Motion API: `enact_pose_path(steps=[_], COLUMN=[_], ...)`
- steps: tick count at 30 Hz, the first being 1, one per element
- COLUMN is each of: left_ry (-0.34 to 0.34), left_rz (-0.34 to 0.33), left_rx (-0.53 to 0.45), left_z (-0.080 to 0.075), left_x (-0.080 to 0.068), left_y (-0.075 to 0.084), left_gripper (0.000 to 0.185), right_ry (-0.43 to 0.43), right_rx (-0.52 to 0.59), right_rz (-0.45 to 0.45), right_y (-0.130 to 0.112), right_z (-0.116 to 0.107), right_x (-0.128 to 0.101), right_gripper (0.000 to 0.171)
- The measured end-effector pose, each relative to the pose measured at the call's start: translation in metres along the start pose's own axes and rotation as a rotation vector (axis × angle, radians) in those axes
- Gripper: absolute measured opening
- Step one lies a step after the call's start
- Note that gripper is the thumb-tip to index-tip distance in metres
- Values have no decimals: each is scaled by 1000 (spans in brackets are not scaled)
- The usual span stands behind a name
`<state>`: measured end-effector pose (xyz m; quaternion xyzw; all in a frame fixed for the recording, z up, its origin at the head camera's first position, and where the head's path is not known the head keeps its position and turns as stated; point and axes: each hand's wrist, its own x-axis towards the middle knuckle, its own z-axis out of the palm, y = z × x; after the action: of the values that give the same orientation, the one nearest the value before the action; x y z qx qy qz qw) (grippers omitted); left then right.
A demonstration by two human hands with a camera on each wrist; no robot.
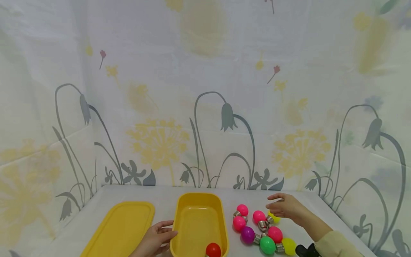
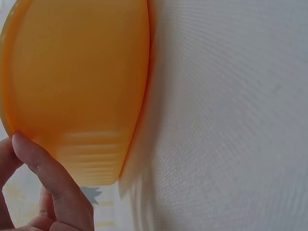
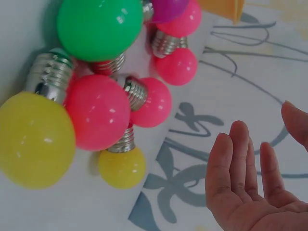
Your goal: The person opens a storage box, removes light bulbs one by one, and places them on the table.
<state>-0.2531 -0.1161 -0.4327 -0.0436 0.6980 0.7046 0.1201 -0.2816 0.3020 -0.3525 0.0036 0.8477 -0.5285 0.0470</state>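
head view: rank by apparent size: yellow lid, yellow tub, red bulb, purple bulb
1. Tub and lid: footprints look alike, so no ranking between them.
2. Red bulb and purple bulb: both far smaller and near equal; red is nearer the camera and cut by the frame edge, so unranked.

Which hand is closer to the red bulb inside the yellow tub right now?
Left. The left hand touches the yellow tub's near-left rim, just left of the red bulb. The right hand hovers open over the bulbs farther right, outside the tub.
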Motion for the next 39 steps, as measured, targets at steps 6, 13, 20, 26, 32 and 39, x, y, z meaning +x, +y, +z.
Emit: enact_pose_path(steps=[6, 13, 20, 26, 32, 39], left_ry=[17, 17, 1, -9, 8, -17], left_rz=[-17, -20, 1, 5, -18, -6], left_rx=[4, 23, 10, -5, 12, 16], left_z=[0, 2, 1, 1, 1, 0], left_x=[0, 1, 1, -1, -1, -1], left_y=[0, 1, 1, 4, 3, 2], left_gripper=[57, 59, 59, 56, 58, 63], right_ry=[-81, -97, -128, -177, -205, -242], right_rx=[6, 9, -32, -43, -93, -147], right_rz=[-63, -109, -138, -163, -187, -166], right_y=[-17, -37, -50, -55, -59, -65], right_z=[15, 29, 45, 62, 82, 104], right_x=[-2, -4, -1, 4, 8, 6], right_gripper=[51, 47, 44, 41, 34, 32])
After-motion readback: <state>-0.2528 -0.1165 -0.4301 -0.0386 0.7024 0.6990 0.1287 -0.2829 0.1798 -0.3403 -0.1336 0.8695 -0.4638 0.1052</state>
